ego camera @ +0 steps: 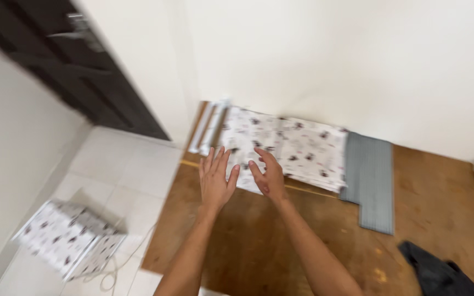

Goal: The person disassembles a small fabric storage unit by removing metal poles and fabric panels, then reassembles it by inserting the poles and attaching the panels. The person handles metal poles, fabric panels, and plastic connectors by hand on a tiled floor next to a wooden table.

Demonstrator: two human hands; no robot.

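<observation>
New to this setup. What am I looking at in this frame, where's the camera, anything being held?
There is no machine here: one camera sits on a person's head and looks down along their two bare forearms. The left hand and the right hand are both open, fingers spread, at the near edge of a folded white cloth with small dark prints. Neither hand grips anything; the picture is too blurred to tell whether they touch the cloth. The cloth lies on a brown wooden board against a white wall. Beside it lies a folded grey ribbed cloth, and a dark cloth sits at the lower right. On the tiled floor to the left lies a bundle in the same printed fabric.
</observation>
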